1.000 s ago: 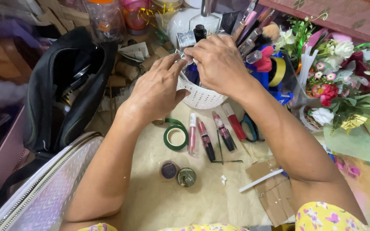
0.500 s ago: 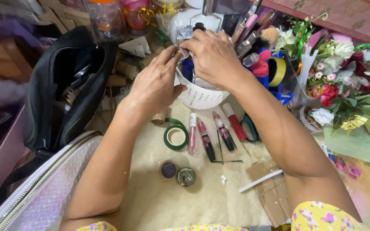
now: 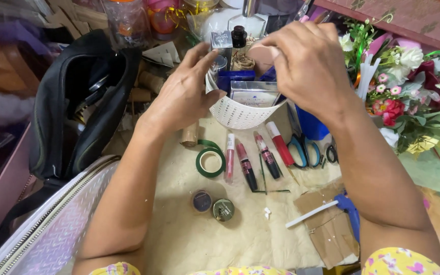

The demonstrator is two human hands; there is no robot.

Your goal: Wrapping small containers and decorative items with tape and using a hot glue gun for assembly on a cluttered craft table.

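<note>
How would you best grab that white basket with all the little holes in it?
Best by its rim, probably. The white basket stands upright and full of boxes, so its curved wall is wide to pinch. The left hand already rests at its left rim; the right hand is over the right side. Come from both sides, fingers over the rim.

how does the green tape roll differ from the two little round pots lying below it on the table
The green tape roll is an open ring: the pale table covering shows through its middle. The two little round pots are solid discs with dark tops. The tape roll is wider than either pot. It lies alone beside the lip gloss tubes, while the pots sit side by side. All three lie flat on the table, untouched by either hand.
</note>
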